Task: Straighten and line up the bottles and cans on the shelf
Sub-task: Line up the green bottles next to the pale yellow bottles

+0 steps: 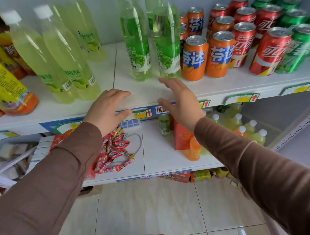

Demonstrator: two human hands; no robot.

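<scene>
green bottles [149,37] just beyond R hand [181,101], empty

head view: only camera, worn on the head | faces forward and down, wide-angle, edges bowed | close to the shelf [146,96], its front edge across mid-frame | bottles far left, cans [221,54] far right | lower shelf and floor [144,210] near, under both sleeves | no second view to share
</scene>
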